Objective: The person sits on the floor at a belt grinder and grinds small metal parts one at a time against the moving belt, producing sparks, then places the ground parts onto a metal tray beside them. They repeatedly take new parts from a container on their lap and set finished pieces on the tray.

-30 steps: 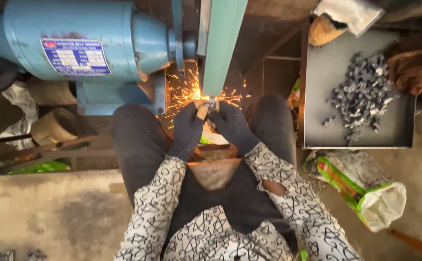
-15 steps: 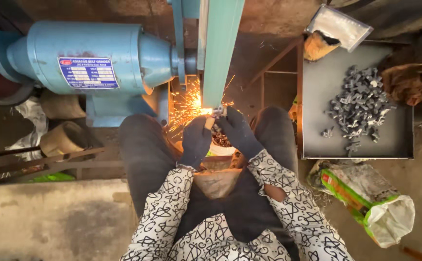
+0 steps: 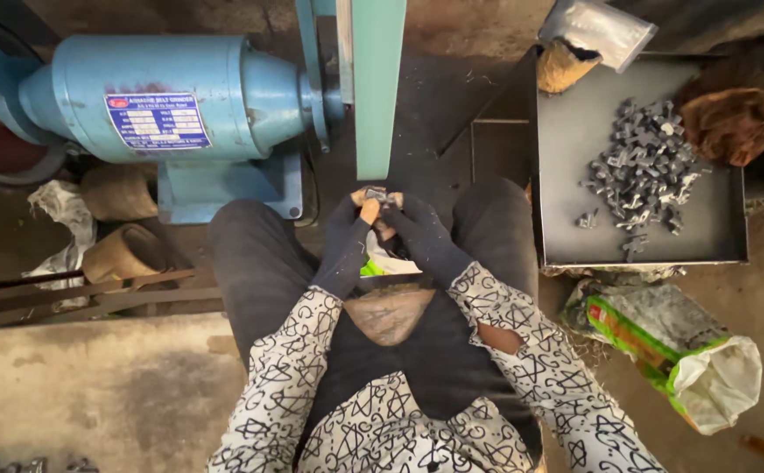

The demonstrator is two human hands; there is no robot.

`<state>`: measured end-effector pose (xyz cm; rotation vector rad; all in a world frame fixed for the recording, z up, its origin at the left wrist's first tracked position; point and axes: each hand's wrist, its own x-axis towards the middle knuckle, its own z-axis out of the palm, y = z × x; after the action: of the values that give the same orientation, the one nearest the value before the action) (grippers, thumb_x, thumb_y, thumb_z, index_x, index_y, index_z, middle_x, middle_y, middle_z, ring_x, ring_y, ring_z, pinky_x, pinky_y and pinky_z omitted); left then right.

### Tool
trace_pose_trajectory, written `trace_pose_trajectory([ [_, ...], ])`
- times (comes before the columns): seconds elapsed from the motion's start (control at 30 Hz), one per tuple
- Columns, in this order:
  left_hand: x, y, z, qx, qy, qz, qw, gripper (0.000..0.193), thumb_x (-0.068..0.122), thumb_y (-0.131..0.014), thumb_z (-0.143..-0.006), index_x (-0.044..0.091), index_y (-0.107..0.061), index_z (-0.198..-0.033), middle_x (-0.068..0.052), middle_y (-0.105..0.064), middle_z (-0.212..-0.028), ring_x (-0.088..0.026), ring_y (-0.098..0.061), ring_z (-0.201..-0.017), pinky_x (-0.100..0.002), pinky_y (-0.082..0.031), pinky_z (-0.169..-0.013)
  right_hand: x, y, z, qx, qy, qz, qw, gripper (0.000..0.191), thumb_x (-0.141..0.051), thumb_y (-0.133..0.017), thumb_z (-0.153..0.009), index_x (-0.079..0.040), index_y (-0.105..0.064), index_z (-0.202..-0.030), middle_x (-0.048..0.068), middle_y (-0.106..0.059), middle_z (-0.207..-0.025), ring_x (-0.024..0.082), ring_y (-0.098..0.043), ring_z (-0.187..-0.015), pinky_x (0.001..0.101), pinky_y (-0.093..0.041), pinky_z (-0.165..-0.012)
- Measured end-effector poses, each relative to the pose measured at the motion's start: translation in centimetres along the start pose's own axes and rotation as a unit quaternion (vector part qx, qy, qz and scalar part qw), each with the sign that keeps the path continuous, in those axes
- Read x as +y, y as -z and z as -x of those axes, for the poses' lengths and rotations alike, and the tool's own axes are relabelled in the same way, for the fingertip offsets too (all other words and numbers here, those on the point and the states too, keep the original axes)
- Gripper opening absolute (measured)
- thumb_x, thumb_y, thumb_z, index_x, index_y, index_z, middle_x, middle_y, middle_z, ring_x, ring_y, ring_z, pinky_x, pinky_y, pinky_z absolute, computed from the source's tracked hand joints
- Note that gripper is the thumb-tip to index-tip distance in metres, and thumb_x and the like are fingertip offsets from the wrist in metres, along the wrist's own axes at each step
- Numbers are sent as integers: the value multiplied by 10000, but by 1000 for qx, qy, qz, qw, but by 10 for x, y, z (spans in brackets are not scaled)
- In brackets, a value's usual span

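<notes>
Nearest you: black-and-white patterned sleeves, dark trousers, knees spread. Your left hand [image 3: 347, 241], in a dark glove, and your right hand [image 3: 421, 236], gloved the same, meet between the knees. Both are curled closed, fingertips pinching one small grey metal piece [image 3: 375, 194] between them, left and right together. The piece sits just below the lower end of the teal vertical sanding belt [image 3: 378, 88], close to it; whether it touches, you cannot tell from here. No sparks show.

Under your wrists: a scrap of white-and-green bag [image 3: 382, 261].

Right of your right knee: a shallow dark metal tray [image 3: 574, 236] holding a heap of small grey metal parts [image 3: 640, 171]. Below the tray, on the ground, a green-and-white woven sack [image 3: 679, 350] lies on its side.

Left and farther off: the light blue belt-grinder motor [image 3: 180, 96] on its blue base. Beyond the tray's far corner, a brown fibrous bundle [image 3: 732, 109].
</notes>
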<state>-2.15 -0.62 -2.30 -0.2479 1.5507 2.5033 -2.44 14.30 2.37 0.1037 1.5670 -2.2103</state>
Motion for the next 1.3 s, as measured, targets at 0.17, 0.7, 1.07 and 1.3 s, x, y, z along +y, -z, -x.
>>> trace_pose_trajectory([
  [0.17, 4, 10, -13, 51, -38, -169, 984, 228, 203, -627, -1035, 3, -721, -1087, 6, -696, -855, -59, -626, -763, -228, -521, -680, 5, 20, -30, 33, 88, 268, 959, 179, -153, -591, -1002, 2, -682, -1009, 2, -675, -807, 84, -595, -739, 276, -493, -670],
  [0.7, 5, -3, -10, 20, -22, -202, 979, 290, 225, -662, -993, 3, -712, -1172, -58, -712, -819, -111, -661, -675, -282, -517, -607, 2, 40, -9, 96, 158, 359, 915, 206, -112, -653, -961, -16, -680, -1142, 84, -725, -998, 124, -680, -910, 324, -550, -799],
  [1.07, 8, 5, 8, 32, -153, -199, 967, 278, 57, -683, -976, -45, -681, -1235, -86, -748, -1095, -94, -688, -966, -252, -548, -862, -5, 17, -2, 16, 36, 222, 974, 161, -123, -614, -1028, 12, -700, -1010, 33, -728, -830, 80, -658, -729, 258, -539, -676],
  [1.3, 12, -11, -8, 119, -56, -242, 961, 236, 181, -637, -1018, -14, -719, -1123, -40, -729, -861, -93, -649, -736, -267, -523, -672, -3, 17, -39, 54, 129, 311, 940, 175, -124, -636, -989, 31, -692, -1050, 63, -720, -853, 74, -663, -756, 253, -538, -672],
])
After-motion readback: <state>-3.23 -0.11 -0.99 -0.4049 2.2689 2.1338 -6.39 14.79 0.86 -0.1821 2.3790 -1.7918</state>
